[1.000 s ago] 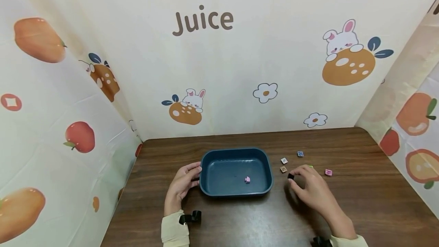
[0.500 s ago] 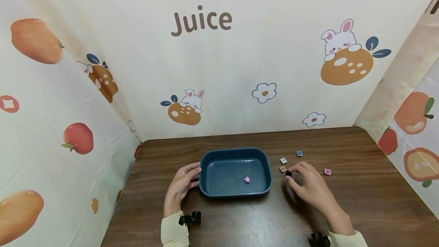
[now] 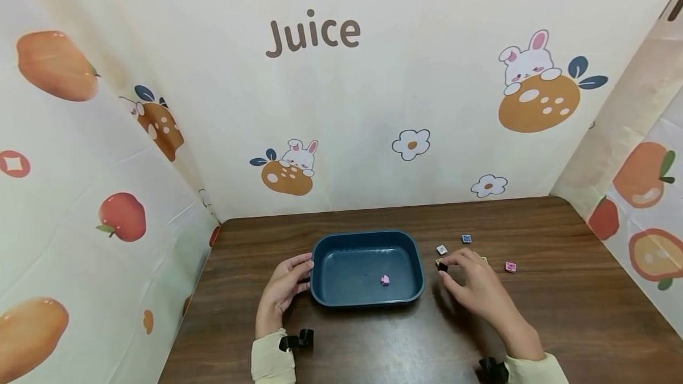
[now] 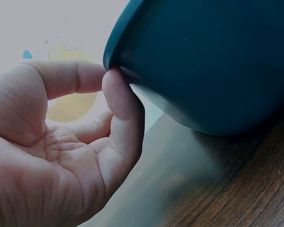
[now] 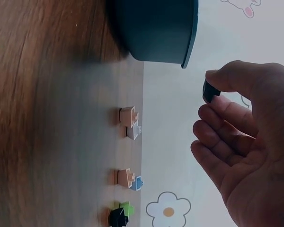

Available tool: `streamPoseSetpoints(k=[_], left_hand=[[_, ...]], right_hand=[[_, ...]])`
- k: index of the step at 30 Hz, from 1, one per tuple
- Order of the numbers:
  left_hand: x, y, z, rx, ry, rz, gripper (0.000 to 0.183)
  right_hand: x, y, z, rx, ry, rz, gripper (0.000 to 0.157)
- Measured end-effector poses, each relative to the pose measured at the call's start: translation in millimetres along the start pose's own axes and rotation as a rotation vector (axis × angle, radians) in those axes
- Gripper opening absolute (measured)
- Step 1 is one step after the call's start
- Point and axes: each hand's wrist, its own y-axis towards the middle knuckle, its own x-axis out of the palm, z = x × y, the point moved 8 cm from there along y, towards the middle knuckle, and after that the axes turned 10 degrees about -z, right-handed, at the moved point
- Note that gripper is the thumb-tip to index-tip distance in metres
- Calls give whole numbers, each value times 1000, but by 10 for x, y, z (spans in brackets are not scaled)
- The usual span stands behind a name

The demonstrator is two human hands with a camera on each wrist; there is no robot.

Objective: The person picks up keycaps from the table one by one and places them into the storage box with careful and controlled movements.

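Note:
My left hand [image 3: 284, 286] holds the left rim of a dark blue rectangular tray [image 3: 344, 280]; in the left wrist view its thumb and a finger pinch the tray's edge [image 4: 128, 42]. A small pink piece [image 3: 385, 280] lies inside the tray. To the tray's right, my right hand [image 3: 480, 292] pinches a small black block-like piece [image 5: 211, 91] between thumb and index finger, raised above the table. Partly behind that piece is a tan piece [image 3: 439, 261] on the table. A white piece [image 3: 441, 249] lies just beyond it.
Farther right on the wooden table [image 3: 533, 313] lie a blue piece [image 3: 466, 239], a pink square piece [image 3: 510, 267] and a mostly covered green piece [image 3: 484, 259]. Another black piece [image 5: 117, 217] shows in the right wrist view. A printed curtain [image 3: 368, 105] stands behind the table.
My right hand has moved a little left and away from me with the black piece, towards the tray. My left hand stays at the tray's rim.

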Motion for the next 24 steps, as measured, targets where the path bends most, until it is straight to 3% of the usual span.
streamPoseSetpoints(k=[9,24], left_hand=[[32,26,8,2,0,-22,51],[0,7,-11,0,-5,-1,51]], right_hand=[[-4,14,-39,14,6,7,23],[93,78,-105,-1,42,-38,22]])
